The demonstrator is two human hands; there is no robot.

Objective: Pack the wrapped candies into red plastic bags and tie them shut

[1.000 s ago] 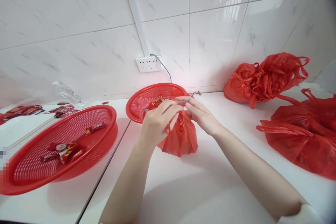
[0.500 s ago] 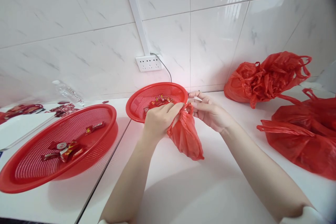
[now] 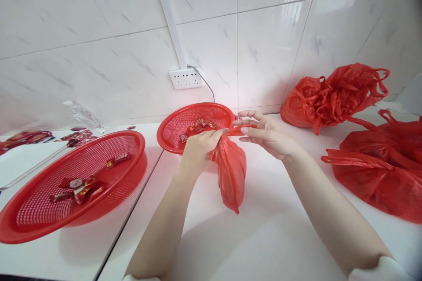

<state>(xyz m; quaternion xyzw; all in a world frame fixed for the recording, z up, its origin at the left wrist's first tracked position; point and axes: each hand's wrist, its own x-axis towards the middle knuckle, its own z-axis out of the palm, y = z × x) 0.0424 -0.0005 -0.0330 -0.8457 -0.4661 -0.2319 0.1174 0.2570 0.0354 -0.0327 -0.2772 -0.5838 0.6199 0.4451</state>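
A small red plastic bag (image 3: 231,174) hangs over the white counter, its body bulging and drooping to a point. My left hand (image 3: 197,149) is closed around the bag's neck. My right hand (image 3: 268,134) pinches a handle strip of the same bag and stretches it sideways to the right. Just behind both hands sits a small red mesh basket (image 3: 171,129) holding several red-wrapped candies (image 3: 198,127).
A large red mesh basket (image 3: 39,224) with a few wrapped candies lies at the left. Crumpled red plastic bags (image 3: 332,96) pile at the back right, and another heap (image 3: 379,171) at the right edge. A wall socket (image 3: 185,78) and loose wrappers (image 3: 77,137) are behind.
The bag was lifted off the counter and now hangs longer and narrower. My right hand has drawn away to the right, pulling a handle strip taut from the neck.
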